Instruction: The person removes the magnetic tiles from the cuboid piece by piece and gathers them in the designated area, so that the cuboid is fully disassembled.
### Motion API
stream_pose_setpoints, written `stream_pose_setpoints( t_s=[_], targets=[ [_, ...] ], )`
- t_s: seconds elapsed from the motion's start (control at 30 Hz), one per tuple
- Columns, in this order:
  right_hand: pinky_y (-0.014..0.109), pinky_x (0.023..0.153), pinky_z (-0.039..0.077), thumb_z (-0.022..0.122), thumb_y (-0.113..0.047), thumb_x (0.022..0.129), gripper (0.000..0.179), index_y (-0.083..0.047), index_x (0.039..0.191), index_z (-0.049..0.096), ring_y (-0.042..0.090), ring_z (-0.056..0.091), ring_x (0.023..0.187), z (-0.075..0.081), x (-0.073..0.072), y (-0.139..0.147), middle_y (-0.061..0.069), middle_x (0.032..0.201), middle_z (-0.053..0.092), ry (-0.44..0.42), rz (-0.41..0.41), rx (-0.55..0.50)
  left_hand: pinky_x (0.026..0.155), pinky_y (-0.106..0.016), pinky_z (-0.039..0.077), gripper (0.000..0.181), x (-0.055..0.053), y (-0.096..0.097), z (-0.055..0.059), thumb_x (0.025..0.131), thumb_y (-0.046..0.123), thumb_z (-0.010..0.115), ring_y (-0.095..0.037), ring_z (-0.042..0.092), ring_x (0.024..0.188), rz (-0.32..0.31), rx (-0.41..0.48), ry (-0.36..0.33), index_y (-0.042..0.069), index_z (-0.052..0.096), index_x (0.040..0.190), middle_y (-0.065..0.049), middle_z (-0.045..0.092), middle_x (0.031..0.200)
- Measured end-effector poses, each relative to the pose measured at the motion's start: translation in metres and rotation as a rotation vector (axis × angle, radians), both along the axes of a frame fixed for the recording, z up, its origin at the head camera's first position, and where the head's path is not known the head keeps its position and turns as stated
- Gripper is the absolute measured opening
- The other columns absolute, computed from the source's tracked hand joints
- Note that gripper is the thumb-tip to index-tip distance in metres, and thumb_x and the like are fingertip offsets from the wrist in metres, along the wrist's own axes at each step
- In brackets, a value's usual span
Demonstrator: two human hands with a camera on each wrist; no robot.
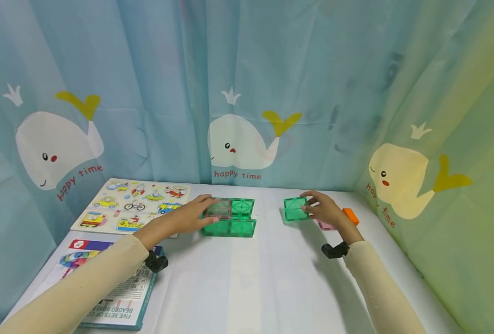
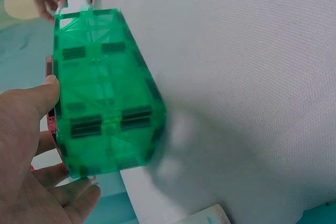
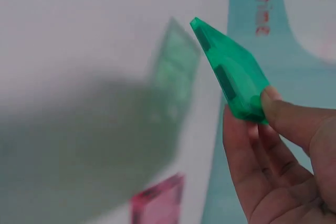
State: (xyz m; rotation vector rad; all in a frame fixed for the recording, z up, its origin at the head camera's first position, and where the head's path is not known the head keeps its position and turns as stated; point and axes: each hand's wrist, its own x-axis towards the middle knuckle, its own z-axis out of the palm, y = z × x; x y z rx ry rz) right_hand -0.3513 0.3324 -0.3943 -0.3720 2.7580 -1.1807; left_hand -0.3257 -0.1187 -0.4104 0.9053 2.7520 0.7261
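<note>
My left hand (image 1: 190, 215) grips the left end of a box-like build of green magnetic tiles (image 1: 242, 227). In the left wrist view the thumb presses the top edge of the green build (image 2: 105, 87) and the fingers reach behind it. A pink tile (image 1: 219, 208) lies along the build's upper left part, beside the fingers. To the right, my right hand (image 1: 325, 211) pinches a single green magnetic tile (image 1: 292, 209) by its edge. The right wrist view shows this green tile (image 3: 233, 69) tilted above the table, apart from the build, between thumb and fingers.
A pink tile (image 1: 326, 226) and an orange block (image 1: 350, 216) lie by the right wrist. At the left are a picture puzzle board (image 1: 123, 204) and a beaded-toy box (image 1: 125, 301). A curtain with whales (image 1: 247, 144) hangs behind the table (image 1: 213, 287).
</note>
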Motion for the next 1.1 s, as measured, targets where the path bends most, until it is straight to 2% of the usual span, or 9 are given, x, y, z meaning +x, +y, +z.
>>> stream_pose_setpoints(
  t_s=[0.1, 0.23, 0.4, 0.5, 0.63, 0.9, 1.1],
  targets=[
    [0.041, 0.073, 0.064, 0.063, -0.009, 0.107, 0.048, 0.005, 0.15, 0.048, 0.03, 0.067, 0.084, -0.007, 0.002, 0.013, 0.033, 0.128, 0.055, -0.066, -0.025, -0.037, 0.121, -0.064, 0.035, 0.072, 0.001, -0.001, 0.0, 0.11, 0.049, 0.054, -0.044, 0.031, 0.156, 0.003, 0.0, -0.008, 0.013, 0.032, 0.167, -0.022, 0.021, 0.172],
    [0.038, 0.062, 0.053, 0.062, -0.01, 0.108, 0.048, 0.003, 0.151, 0.046, 0.025, 0.056, 0.074, -0.016, 0.003, 0.023, 0.029, 0.125, 0.051, -0.158, -0.067, -0.068, 0.121, -0.064, 0.035, 0.071, 0.002, -0.001, 0.0, 0.11, 0.049, 0.054, -0.044, 0.03, 0.157, 0.005, -0.003, -0.012, 0.013, 0.032, 0.167, -0.022, 0.021, 0.173],
    [0.037, 0.069, 0.055, 0.065, -0.012, 0.106, 0.047, 0.002, 0.149, 0.051, 0.028, 0.057, 0.086, -0.023, 0.001, 0.025, 0.032, 0.124, 0.056, -0.098, -0.067, 0.103, 0.121, -0.063, 0.035, 0.071, 0.003, -0.001, 0.001, 0.11, 0.048, 0.054, -0.044, 0.03, 0.156, -0.001, 0.002, 0.0, 0.012, 0.032, 0.167, -0.023, 0.022, 0.172],
    [0.047, 0.083, 0.057, 0.064, -0.012, 0.106, 0.045, 0.003, 0.146, 0.052, 0.038, 0.06, 0.101, -0.026, 0.0, 0.023, 0.035, 0.127, 0.059, -0.057, -0.039, 0.218, 0.121, -0.063, 0.035, 0.071, 0.003, -0.001, 0.002, 0.11, 0.047, 0.055, -0.044, 0.031, 0.156, -0.005, 0.008, 0.006, 0.011, 0.032, 0.167, -0.024, 0.022, 0.172],
    [0.06, 0.1, 0.051, 0.061, -0.01, 0.106, 0.042, 0.005, 0.145, 0.052, 0.046, 0.059, 0.113, -0.029, -0.001, 0.019, 0.037, 0.128, 0.06, -0.031, -0.016, 0.309, 0.121, -0.063, 0.035, 0.07, 0.003, -0.001, 0.002, 0.11, 0.047, 0.055, -0.044, 0.032, 0.156, -0.004, 0.007, 0.005, 0.012, 0.032, 0.167, -0.023, 0.023, 0.172],
    [0.064, 0.102, 0.038, 0.061, -0.012, 0.105, 0.039, 0.003, 0.142, 0.061, 0.038, 0.056, 0.106, -0.035, -0.001, 0.013, 0.026, 0.121, 0.065, 0.012, -0.024, 0.43, 0.121, -0.062, 0.036, 0.07, 0.004, 0.0, 0.003, 0.11, 0.045, 0.055, -0.044, 0.033, 0.155, -0.003, 0.008, -0.003, 0.011, 0.032, 0.167, -0.023, 0.022, 0.172],
    [0.063, 0.1, 0.04, 0.062, -0.011, 0.105, 0.041, 0.004, 0.143, 0.059, 0.038, 0.056, 0.104, -0.038, 0.002, 0.01, 0.026, 0.119, 0.065, 0.029, -0.049, 0.413, 0.12, -0.063, 0.036, 0.07, 0.004, 0.002, 0.004, 0.11, 0.046, 0.054, -0.045, 0.033, 0.155, -0.003, 0.009, -0.005, 0.011, 0.032, 0.167, -0.024, 0.022, 0.172]
  ],
)
